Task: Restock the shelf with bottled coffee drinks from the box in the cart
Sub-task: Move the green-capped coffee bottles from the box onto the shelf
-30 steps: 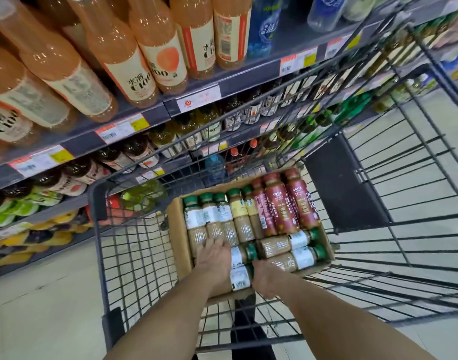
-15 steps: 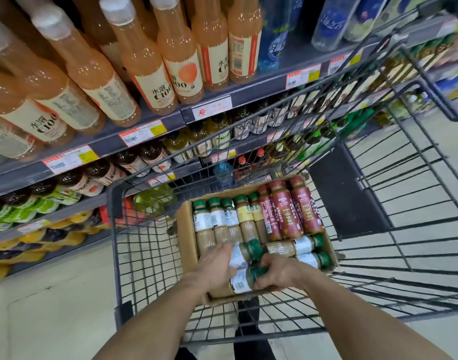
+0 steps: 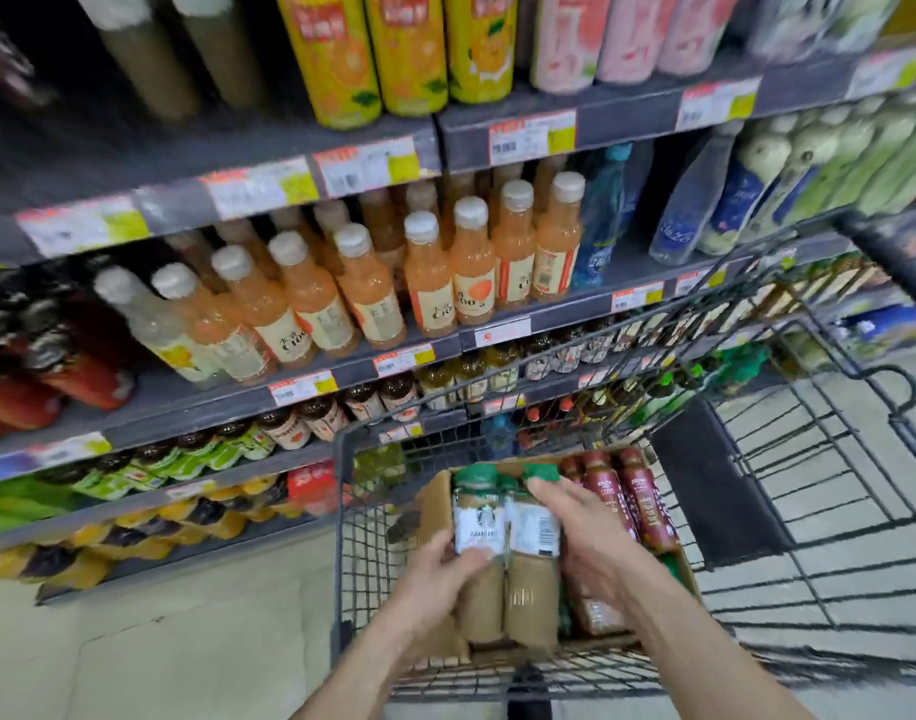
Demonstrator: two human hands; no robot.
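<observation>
Gripping two green-capped coffee bottles (image 3: 505, 543) between them, the left hand (image 3: 435, 579) and right hand (image 3: 586, 543) hold the pair above the box (image 3: 435, 511). Red-labelled bottles (image 3: 632, 501) lie in the box inside the cart (image 3: 809, 511).

Even, fairly bright store light; motion blur throughout, edges bowed, upper-left corner perhaps dimmer.

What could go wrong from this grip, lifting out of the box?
1. The left hand and right hand press two green-capped coffee bottles together side by side; if either hand eases off, one could slip back into the cardboard box.
2. The shopping cart wire front stands between the hands and the shelf; a low carry might clip it.
3. The frame is blurred, so the grip itself is hard to judge.
</observation>
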